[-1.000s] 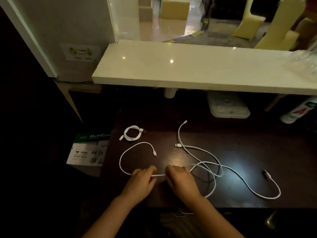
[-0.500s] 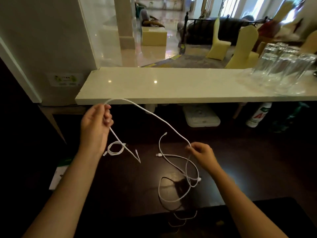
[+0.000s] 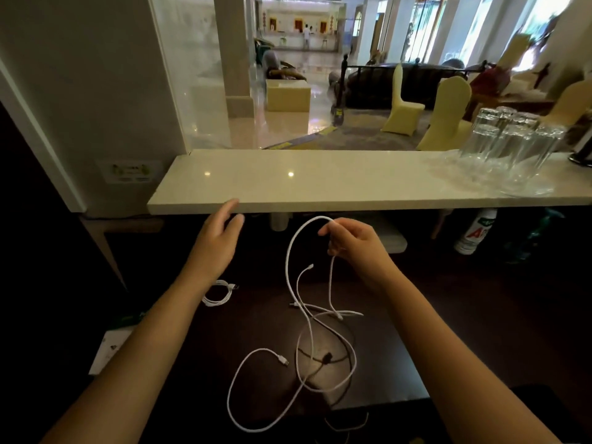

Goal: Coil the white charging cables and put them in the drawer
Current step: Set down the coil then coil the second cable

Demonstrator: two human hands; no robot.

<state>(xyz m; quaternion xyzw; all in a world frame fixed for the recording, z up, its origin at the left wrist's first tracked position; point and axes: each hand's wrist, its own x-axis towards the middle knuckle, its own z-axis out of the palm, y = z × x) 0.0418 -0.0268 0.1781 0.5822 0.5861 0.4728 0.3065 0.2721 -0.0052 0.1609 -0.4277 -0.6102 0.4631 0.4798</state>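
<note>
My right hand [image 3: 352,243] is raised above the dark desk [image 3: 448,331] and pinches a white charging cable [image 3: 288,251] that arcs up in a loop and hangs down on both sides. Its lower part joins a loose tangle of white cable [image 3: 307,357] lying on the desk below. My left hand [image 3: 214,243] is up beside it with fingers spread and nothing in it. A small coiled white cable [image 3: 219,293] lies on the desk at the left, partly behind my left forearm. No drawer is visible.
A pale stone counter [image 3: 320,184] overhangs the desk just beyond my hands. Several upturned glasses [image 3: 509,149] stand on its right end. A white bottle [image 3: 474,230] and a white box [image 3: 394,240] sit under the counter. A paper carton [image 3: 109,347] lies left of the desk.
My left hand has let go of the cable and opened. My right hand has risen with the cable, which now hangs as one loop. The view has tilted further up.
</note>
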